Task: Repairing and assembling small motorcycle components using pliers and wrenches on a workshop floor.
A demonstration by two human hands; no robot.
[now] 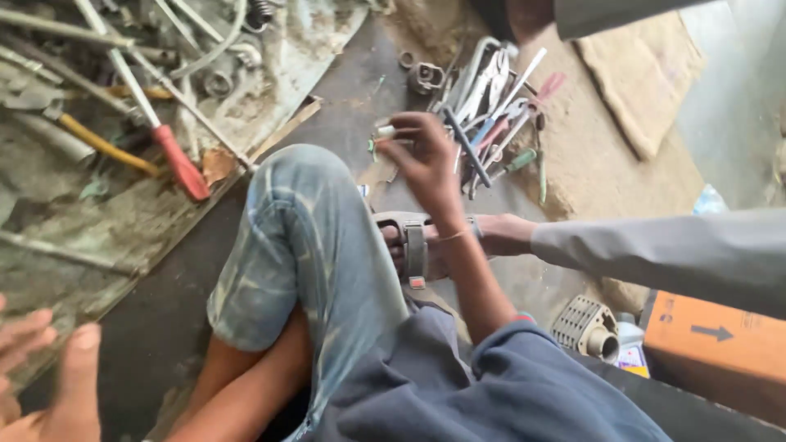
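Observation:
My right hand (426, 160) is raised over the dark floor, just left of a heap of hand tools (499, 106). Its fingers are closed on a small tool (468, 149), a dark slim shaft that sticks out to the lower right. A small white and green piece (383, 131) shows at the fingertips. My left hand (49, 376) is at the bottom left corner, fingers spread and holding nothing. My knee in faded jeans (303, 237) fills the middle. My foot in a grey sandal (412, 241) rests below the right hand.
Another person's hand (503, 233) in a grey sleeve reaches in from the right, next to the sandal. Long tools with a red handle (182, 168) and a yellow handle (106, 147) lie at the upper left. A ribbed metal cylinder (588, 329) and an orange box (712, 344) sit at the lower right.

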